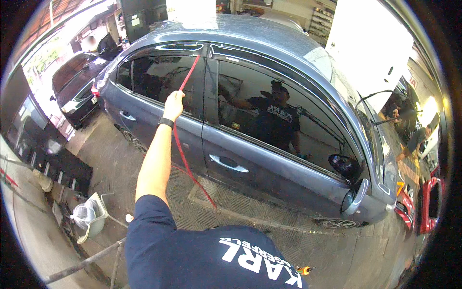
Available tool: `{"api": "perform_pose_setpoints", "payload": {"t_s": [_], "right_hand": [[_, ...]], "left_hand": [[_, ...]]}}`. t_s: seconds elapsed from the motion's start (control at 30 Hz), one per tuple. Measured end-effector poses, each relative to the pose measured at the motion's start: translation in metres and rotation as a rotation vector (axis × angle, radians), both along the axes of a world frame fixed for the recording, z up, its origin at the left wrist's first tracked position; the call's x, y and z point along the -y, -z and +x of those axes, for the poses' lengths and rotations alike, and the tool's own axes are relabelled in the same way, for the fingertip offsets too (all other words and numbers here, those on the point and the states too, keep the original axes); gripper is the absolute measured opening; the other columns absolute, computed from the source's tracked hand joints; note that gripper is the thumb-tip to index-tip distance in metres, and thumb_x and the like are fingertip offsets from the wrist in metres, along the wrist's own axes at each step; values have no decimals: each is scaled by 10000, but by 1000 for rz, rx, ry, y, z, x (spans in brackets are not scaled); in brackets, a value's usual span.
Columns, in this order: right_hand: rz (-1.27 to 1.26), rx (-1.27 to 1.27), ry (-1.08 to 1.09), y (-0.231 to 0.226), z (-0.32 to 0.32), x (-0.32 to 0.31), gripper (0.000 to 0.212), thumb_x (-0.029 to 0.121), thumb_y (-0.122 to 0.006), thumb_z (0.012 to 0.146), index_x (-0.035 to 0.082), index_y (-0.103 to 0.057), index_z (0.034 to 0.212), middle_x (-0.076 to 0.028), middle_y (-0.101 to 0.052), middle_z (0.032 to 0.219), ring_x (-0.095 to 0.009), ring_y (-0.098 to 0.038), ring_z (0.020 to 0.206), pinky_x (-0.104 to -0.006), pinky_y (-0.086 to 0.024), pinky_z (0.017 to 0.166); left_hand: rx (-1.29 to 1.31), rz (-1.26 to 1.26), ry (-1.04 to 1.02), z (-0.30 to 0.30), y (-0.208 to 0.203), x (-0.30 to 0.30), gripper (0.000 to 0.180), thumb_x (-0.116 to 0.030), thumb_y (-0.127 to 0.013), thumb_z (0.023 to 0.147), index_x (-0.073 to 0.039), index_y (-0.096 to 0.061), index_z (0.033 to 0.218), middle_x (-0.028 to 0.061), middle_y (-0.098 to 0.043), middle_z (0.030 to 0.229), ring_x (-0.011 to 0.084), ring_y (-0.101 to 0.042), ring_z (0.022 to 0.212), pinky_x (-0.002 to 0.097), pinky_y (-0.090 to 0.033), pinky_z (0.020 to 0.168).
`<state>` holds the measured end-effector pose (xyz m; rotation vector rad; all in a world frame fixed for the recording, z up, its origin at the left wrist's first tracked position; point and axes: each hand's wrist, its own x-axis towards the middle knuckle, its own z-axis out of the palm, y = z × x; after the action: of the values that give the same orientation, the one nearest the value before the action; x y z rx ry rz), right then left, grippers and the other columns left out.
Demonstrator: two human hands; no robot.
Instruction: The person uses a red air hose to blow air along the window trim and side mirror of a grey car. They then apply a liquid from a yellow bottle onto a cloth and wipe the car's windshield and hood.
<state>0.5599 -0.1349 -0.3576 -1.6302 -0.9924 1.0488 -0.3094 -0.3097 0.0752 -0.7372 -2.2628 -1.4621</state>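
Note:
My left hand (174,105) is raised beside the rear door window of a dark blue-grey car (269,164), closed around a long, thin red strip (187,77). Above the hand, the strip runs taut to the top of the window frame, by the end of a dark window visor (179,47). Below, its loose length hangs down past the door toward the floor. Another dark visor (269,60) lines the top of the front door window. My right hand is out of the picture. An orange-and-yellow tool handle (304,270) shows beside my shirt.
Behind on the left stands another dark car (79,82), with a person near it. A pale chair (94,216) holds a clear plastic bag. At the right are a red car part (430,204) and another person's arm (417,139). The side mirror (355,197) juts out.

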Motion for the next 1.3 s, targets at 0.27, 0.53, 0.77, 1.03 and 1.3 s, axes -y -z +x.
{"api": "perform_pose_setpoints", "payload": {"t_s": [0.27, 0.53, 0.77, 1.03, 1.3], "right_hand": [[64, 11, 52, 10, 57, 47, 488, 62, -747, 857, 58, -614, 1326, -52, -642, 884, -124, -542, 593, -328, -433, 507], [-26, -79, 200, 32, 72, 64, 428, 96, -743, 844, -5, -637, 1247, -58, -621, 827, -126, -540, 596, -306, -412, 512], [-169, 100, 322, 40, 64, 76, 386, 167, -798, 822, -26, -588, 1082, -94, -596, 806, -185, -554, 643, -375, -470, 571], [-84, -22, 232, 2, 51, 75, 435, 91, -773, 849, -53, -570, 1206, -111, -627, 976, -174, -583, 740, -360, -505, 650], [-146, 16, 237, -17, 35, 74, 405, 90, -774, 842, -31, -558, 1163, -108, -643, 992, -174, -602, 750, -351, -503, 644]], "left_hand": [[-123, -159, 53, -23, -70, -12, 443, -365, -474, 1058, -3, -720, 991, 199, -730, 994, 355, -691, 981, 420, -508, 890], [142, -196, 0, -32, -136, -39, 460, -412, -478, 1047, -27, -724, 998, 155, -703, 880, 292, -676, 782, 410, -509, 713], [133, -201, 2, -65, -153, -35, 416, -452, -485, 1046, -86, -682, 1027, 35, -538, 652, 169, -455, 431, 359, -346, 404], [132, -340, 36, -37, -182, -55, 451, -448, -466, 1015, -62, -699, 998, 115, -640, 809, 250, -594, 562, 400, -460, 497], [60, -369, 89, -9, -197, -65, 490, -461, -447, 1030, -44, -704, 1021, 124, -663, 849, 247, -614, 596, 395, -482, 512]]}}
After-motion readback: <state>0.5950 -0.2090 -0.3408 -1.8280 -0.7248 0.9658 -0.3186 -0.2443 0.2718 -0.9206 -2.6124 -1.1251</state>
